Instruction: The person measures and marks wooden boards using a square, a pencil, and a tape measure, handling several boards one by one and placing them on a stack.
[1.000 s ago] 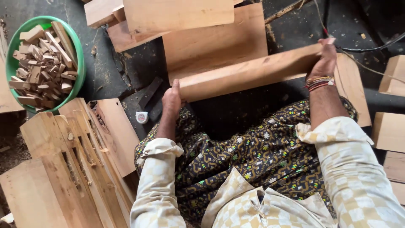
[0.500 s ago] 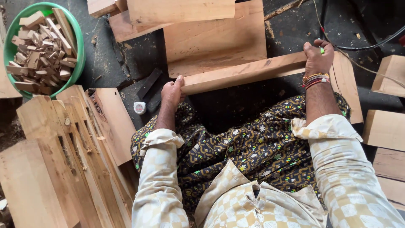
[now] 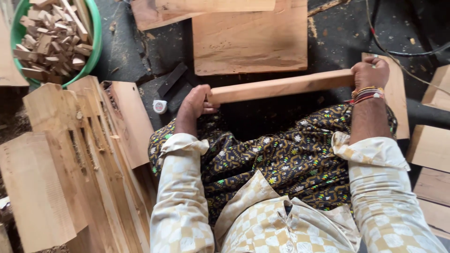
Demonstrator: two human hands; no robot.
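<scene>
Head view: plank [image 3: 281, 86] ends gripped, clear.

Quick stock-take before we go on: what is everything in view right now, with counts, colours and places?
wooden plank: one, light brown, held level across the lap at both ends.
flat wooden board: one, tan, on the dark floor beyond the plank.
green tub: one, top left, full of small wood offcuts.
stacked wooden slats: several, pale, left side.
wooden blocks: a few, pale, right edge.
small white roll: one, by the left hand.
black cable: top right.
left hand: grips plank's left end.
right hand: grips plank's right end, bangles at wrist.
</scene>
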